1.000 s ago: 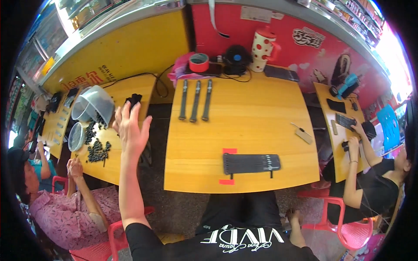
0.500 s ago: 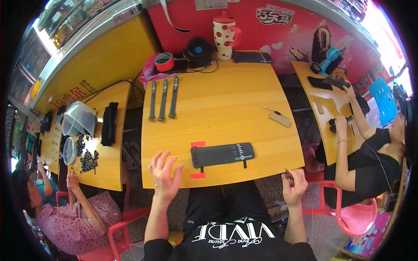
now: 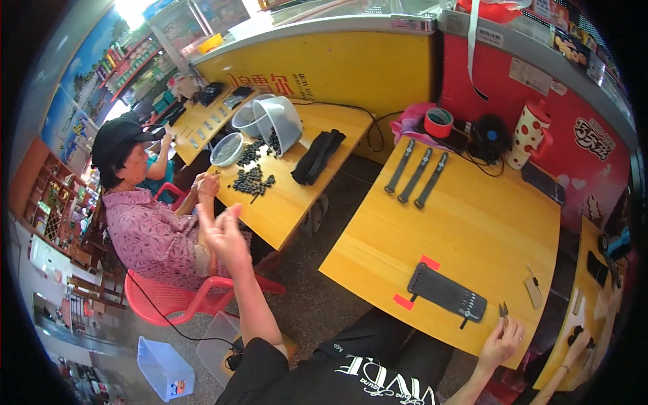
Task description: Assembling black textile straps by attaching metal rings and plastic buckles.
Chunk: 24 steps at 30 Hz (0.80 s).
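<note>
My left hand (image 3: 226, 236) is raised off to the left of my table, empty, with its fingers apart. It overlaps a co-worker's arm in the picture. At the near right corner of the table, my right hand (image 3: 503, 341) grips a small pair of dark thread snips (image 3: 503, 310), blades pointing up and away. Just left of that hand lies a flat black perforated panel (image 3: 445, 292) with small slots and pale markings. Dark tabs stick out beneath it, and red tape pieces (image 3: 404, 302) mark the tabletop at its left end.
Three dark straps (image 3: 423, 177) lie at the table's far left. Behind them are a red tape roll (image 3: 439, 122), a black fan (image 3: 491, 135) and a spotted tumbler (image 3: 528, 135). A thin tool (image 3: 532, 275) lies at right. Left, a co-worker (image 3: 158, 226) sits by small black parts (image 3: 253, 181).
The view has swung left, bringing the co-worker's table closer to the middle. My left hand has moved left, away from the panel. The snips are still in my right hand.
</note>
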Each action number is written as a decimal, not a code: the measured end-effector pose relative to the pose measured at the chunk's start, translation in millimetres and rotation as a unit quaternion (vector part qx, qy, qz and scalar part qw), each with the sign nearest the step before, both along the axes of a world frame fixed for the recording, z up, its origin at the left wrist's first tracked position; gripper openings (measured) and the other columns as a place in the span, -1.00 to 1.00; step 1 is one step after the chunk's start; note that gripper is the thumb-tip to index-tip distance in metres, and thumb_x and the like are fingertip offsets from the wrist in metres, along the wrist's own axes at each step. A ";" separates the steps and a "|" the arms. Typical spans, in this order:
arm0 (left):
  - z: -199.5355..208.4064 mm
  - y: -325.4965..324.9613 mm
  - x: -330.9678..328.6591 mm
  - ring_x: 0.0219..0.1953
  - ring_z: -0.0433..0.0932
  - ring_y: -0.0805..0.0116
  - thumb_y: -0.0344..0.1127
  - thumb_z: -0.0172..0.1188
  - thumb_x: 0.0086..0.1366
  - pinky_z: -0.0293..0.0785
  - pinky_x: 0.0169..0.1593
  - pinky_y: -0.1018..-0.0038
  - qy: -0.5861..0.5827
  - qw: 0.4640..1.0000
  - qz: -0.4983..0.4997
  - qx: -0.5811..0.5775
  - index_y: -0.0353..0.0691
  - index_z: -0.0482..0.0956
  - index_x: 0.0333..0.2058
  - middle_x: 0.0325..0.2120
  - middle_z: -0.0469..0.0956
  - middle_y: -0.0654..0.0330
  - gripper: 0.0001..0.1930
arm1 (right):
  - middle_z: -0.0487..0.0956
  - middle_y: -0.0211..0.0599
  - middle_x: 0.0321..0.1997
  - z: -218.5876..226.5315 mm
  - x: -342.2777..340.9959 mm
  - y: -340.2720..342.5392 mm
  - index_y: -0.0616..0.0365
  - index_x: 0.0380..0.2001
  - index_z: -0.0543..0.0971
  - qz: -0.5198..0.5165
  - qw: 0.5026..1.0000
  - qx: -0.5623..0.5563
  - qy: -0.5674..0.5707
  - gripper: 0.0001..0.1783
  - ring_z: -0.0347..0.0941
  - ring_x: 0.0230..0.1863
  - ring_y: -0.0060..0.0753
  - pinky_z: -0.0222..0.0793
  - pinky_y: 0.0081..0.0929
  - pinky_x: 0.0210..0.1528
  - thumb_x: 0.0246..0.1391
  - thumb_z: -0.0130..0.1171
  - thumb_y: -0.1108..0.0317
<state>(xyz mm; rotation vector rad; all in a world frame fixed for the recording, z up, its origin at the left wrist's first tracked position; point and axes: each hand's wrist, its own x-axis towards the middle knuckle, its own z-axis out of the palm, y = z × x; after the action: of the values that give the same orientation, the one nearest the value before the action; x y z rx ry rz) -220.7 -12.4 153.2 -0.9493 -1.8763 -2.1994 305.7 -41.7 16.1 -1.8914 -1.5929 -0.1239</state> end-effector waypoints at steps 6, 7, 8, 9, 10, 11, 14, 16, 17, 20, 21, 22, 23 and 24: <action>-14.9 22.2 56.4 -0.44 0.56 0.57 -0.65 0.05 0.22 0.47 -0.21 0.61 -0.023 0.989 -0.130 -0.066 -0.37 0.11 0.30 -0.53 0.61 0.23 -0.34 | 0.50 -0.02 -0.31 -3.0 15.5 -3.5 0.33 -0.30 0.53 -0.011 1.000 -0.002 -0.027 -0.84 0.42 -0.19 0.05 0.32 -0.14 -0.16 0.00 0.20 0.54; -23.8 25.4 70.6 -0.44 0.56 0.54 -0.64 0.08 0.20 0.46 -0.20 0.58 0.015 0.979 -0.164 -0.119 -0.38 0.28 0.19 -0.54 0.61 0.22 -0.46 | 0.53 -0.03 -0.32 -5.1 17.5 -3.2 0.31 -0.32 0.55 -0.001 1.000 0.022 -0.013 -0.85 0.44 -0.21 0.04 0.34 -0.15 -0.15 -0.01 0.21 0.54; -32.8 26.8 85.6 -0.44 0.57 0.51 -0.63 0.11 0.19 0.46 -0.19 0.55 0.053 0.963 -0.203 -0.169 -0.40 0.44 0.08 -0.54 0.61 0.20 -0.56 | 0.55 -0.04 -0.33 -7.3 20.2 -2.5 0.29 -0.33 0.57 0.006 0.999 0.045 -0.002 -0.86 0.46 -0.23 0.03 0.35 -0.16 -0.14 -0.03 0.22 0.54; -43.6 27.0 98.7 -0.43 0.58 0.44 -0.61 0.14 0.18 0.45 -0.19 0.51 0.114 0.955 -0.210 -0.175 -0.40 0.52 -0.02 -0.54 0.61 0.18 -0.65 | 0.57 -0.06 -0.34 -6.0 17.8 -0.2 0.28 -0.35 0.59 0.012 0.998 0.058 0.006 -0.86 0.48 -0.25 0.01 0.35 -0.18 -0.14 -0.05 0.24 0.55; -52.5 27.5 108.1 -0.42 0.58 0.38 -0.59 0.17 0.17 0.44 -0.19 0.46 0.173 0.944 -0.219 -0.176 -0.40 0.59 -0.13 -0.54 0.60 0.16 -0.74 | 0.59 -0.08 -0.35 -5.0 12.4 4.8 0.26 -0.36 0.61 0.016 0.997 0.070 0.011 -0.86 0.50 -0.27 -0.01 0.36 -0.20 -0.13 -0.07 0.26 0.55; -48.2 25.2 120.7 -0.40 0.58 0.25 -0.56 0.21 0.14 0.41 -0.21 0.39 0.274 0.920 -0.215 -0.179 -0.36 0.61 -0.18 -0.50 0.61 0.13 -0.77 | 0.60 -0.11 -0.35 0.5 4.3 7.8 0.24 -0.40 0.60 0.012 0.997 0.077 0.022 -0.86 0.52 -0.28 -0.05 0.36 -0.22 -0.14 -0.11 0.30 0.56; -49.1 22.3 148.2 -0.33 0.57 0.15 -0.54 0.26 0.08 0.38 -0.14 0.33 0.355 0.869 -0.297 -0.175 -0.32 0.61 -0.25 -0.43 0.60 0.11 -0.79 | 0.56 -0.17 -0.36 10.6 -3.4 13.6 0.22 -0.44 0.59 0.026 0.998 0.065 -0.004 -0.87 0.48 -0.26 -0.09 0.35 -0.26 -0.17 -0.15 0.29 0.57; -60.5 26.4 167.3 -0.27 0.56 0.12 -0.53 0.26 0.06 0.38 -0.12 0.32 0.358 0.850 -0.342 -0.180 -0.31 0.61 -0.25 -0.39 0.59 0.10 -0.78 | 0.54 -0.16 -0.31 9.0 -2.8 11.6 0.24 -0.41 0.59 -0.006 0.999 0.034 -0.020 -0.85 0.46 -0.23 -0.07 0.35 -0.25 -0.17 -0.15 0.28 0.58; -67.4 30.0 174.6 -0.22 0.55 0.10 -0.53 0.27 0.05 0.37 -0.10 0.30 0.367 0.833 -0.366 -0.191 -0.30 0.61 -0.25 -0.34 0.59 0.09 -0.77 | 0.53 -0.13 -0.30 7.2 -2.4 12.1 0.25 -0.40 0.59 -0.010 0.998 0.059 -0.002 -0.85 0.45 -0.21 -0.06 0.35 -0.25 -0.16 -0.14 0.27 0.59; -74.2 30.4 188.3 -0.14 0.51 0.05 -0.52 0.28 0.03 0.38 -0.08 0.25 0.368 0.807 -0.420 -0.195 -0.29 0.61 -0.25 -0.27 0.56 0.05 -0.75 | 0.51 -0.09 -0.28 6.5 2.4 3.3 0.28 -0.36 0.58 -0.019 0.992 0.120 0.032 -0.83 0.45 -0.21 -0.05 0.36 -0.25 -0.16 -0.11 0.24 0.62; -77.6 29.5 190.2 -0.14 0.51 0.05 -0.52 0.28 0.03 0.38 -0.08 0.25 0.366 0.805 -0.426 -0.194 -0.29 0.61 -0.25 -0.27 0.56 0.05 -0.75 | 0.51 -0.10 -0.27 7.6 1.4 2.2 0.28 -0.36 0.58 -0.011 0.989 0.140 0.045 -0.83 0.45 -0.22 -0.06 0.37 -0.25 -0.18 -0.11 0.24 0.62; -81.8 29.0 189.5 -0.13 0.51 0.04 -0.52 0.28 0.03 0.38 -0.06 0.24 0.367 0.804 -0.423 -0.202 -0.28 0.60 -0.25 -0.26 0.56 0.05 -0.75 | 0.51 -0.10 -0.27 7.8 -0.2 0.9 0.28 -0.35 0.57 -0.002 0.985 0.160 0.060 -0.83 0.45 -0.23 -0.06 0.37 -0.26 -0.19 -0.10 0.24 0.63; -85.6 29.1 190.0 -0.13 0.51 0.03 -0.51 0.28 0.03 0.38 -0.05 0.22 0.369 0.803 -0.419 -0.211 -0.28 0.60 -0.25 -0.25 0.56 0.05 -0.76 | 0.51 -0.10 -0.26 5.9 -2.2 -2.1 0.29 -0.36 0.57 0.012 0.984 0.152 0.096 -0.84 0.45 -0.23 -0.06 0.37 -0.27 -0.21 -0.09 0.23 0.64; -88.1 28.9 189.9 -0.13 0.51 0.03 -0.51 0.28 0.03 0.38 -0.05 0.22 0.369 0.801 -0.420 -0.213 -0.28 0.60 -0.25 -0.25 0.56 0.05 -0.76 | 0.51 -0.10 -0.26 8.5 -7.5 -2.4 0.29 -0.36 0.57 0.011 0.984 0.150 0.097 -0.84 0.45 -0.23 -0.06 0.37 -0.27 -0.21 -0.09 0.23 0.64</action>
<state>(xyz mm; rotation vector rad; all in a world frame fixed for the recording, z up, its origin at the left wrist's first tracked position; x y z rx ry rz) -30.9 16.5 65.1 -2.6424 -1.6775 -1.1878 298.2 -44.1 24.6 -1.6020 -1.3788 -0.1544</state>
